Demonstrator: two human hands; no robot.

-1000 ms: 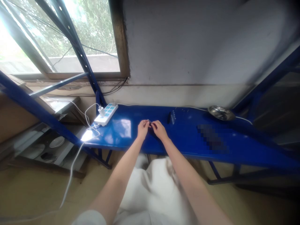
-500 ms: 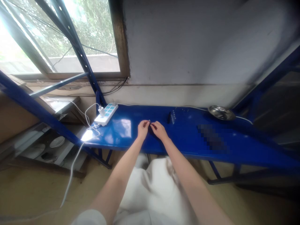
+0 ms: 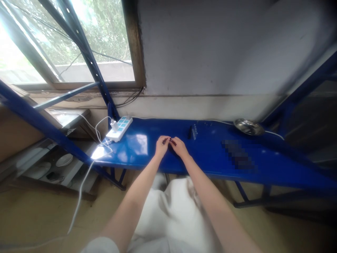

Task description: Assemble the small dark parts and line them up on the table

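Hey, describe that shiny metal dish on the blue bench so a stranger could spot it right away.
Start at the window and follow the long blue metal bench rightward along the wall. Near the bench's far right end, against the wall, sits a shallow steel dish. Unlike the white power strip near the other end, it is round and shiny, with a thin white cable running out beside it.

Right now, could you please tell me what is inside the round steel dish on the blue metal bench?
The round steel dish shows a shiny inner surface; its near rim hides the rest.
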